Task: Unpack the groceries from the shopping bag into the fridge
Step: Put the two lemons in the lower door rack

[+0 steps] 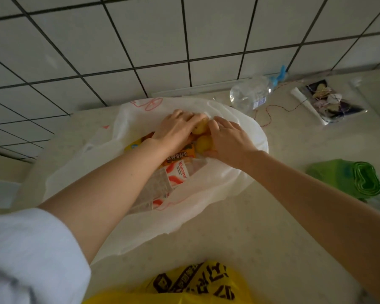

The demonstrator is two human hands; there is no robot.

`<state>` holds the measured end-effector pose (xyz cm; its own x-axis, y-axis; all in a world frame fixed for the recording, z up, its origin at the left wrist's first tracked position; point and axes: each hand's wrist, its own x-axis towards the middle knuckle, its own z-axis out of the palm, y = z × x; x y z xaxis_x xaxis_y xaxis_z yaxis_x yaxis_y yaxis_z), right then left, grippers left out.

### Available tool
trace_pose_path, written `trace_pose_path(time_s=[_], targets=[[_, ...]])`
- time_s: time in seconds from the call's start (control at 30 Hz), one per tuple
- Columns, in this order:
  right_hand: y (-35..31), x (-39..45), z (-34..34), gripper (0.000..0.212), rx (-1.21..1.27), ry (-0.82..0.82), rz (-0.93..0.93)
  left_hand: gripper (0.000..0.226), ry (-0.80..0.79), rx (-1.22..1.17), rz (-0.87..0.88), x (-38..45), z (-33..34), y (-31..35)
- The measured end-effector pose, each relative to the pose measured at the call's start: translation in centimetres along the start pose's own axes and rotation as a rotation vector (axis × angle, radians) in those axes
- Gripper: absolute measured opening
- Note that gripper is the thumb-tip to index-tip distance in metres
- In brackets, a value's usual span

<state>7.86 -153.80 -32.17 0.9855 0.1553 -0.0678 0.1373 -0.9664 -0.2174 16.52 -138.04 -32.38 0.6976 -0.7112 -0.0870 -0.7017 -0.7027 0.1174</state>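
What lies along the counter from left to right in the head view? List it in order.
white bag → clear bottle → red string → photo packet → green bag roll

Dim, soft light w/ faint shadows; wide-angle bending at edges, slight blur.

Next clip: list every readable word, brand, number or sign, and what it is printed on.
"Wahaha": red lettering on the white and red carton inside the white shopping bag.
Orange packet: dark print, too blurred to read.
Yellow bag: large dark characters, not legible.
Clear bottle: label too small to read.
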Motion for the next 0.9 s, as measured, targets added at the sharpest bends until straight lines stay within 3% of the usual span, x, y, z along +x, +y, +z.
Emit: trace_pose_path(time_s=[0.1, 0.37, 0.57, 0.9], targets=[[0.1, 0.2, 0.3, 0.073, 0.069, -0.015, 0.009, 0.054, 0.069, 0.01, -0.029, -0.2, 0.0, 0.5], [-1.1, -1.2, -0.7, 0.077, 0.26, 0.038, 0.048, 0.054, 0.194, -0.157, 0.0, -3.8, -0.6, -0.8], [-3.8, -3.7, -3.1, 0.064, 0.387, 0.139, 0.058, 0.06, 0.272, -0.497, -0.178, -9.3, -3.4, 0.0], [-14.7, -13.5, -5.1, 0.063, 0.635, 0.225, 0.069, 0.057, 0.504, -0.78, -0.409, -25.2, -6.2, 4.6]])
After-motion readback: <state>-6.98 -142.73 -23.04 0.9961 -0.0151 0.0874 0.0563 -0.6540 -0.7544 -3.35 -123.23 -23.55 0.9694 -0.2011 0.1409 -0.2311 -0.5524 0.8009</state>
